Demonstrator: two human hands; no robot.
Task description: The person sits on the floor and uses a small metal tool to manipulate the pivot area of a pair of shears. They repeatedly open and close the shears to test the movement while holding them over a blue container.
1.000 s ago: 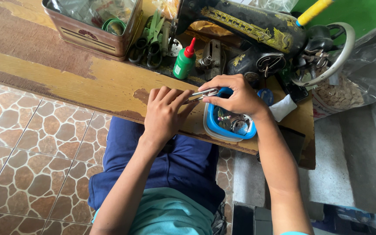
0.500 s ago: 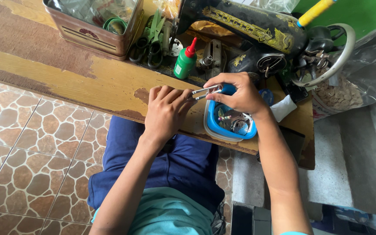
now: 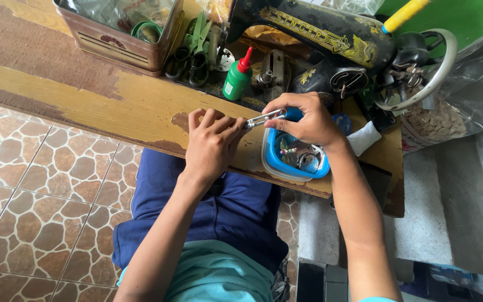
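Right hand (image 3: 303, 120) pinches a blue-handled metal tool (image 3: 266, 118), tip touching the half-curled, empty left hand (image 3: 212, 142) on the bench (image 3: 113, 106); work looks midway.

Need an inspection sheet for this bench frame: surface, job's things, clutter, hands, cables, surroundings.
Surface: worn wooden table, paint flaking, bare patches.
Job's things: slim metal tool with blue handle, held level above the table edge; blue plastic tub of small metal parts beneath it.
Clutter: green bottle with red cap, scissors, metal tin holding a green coil, white cloth, black sewing machine.
Hands: left hand flat on the table, fingertips at the tool's tip; right hand gripping the handle end.
Cables: nothing seen.
Surroundings: stone-pattern floor tiles, clear plastic bag at right, green wall behind.
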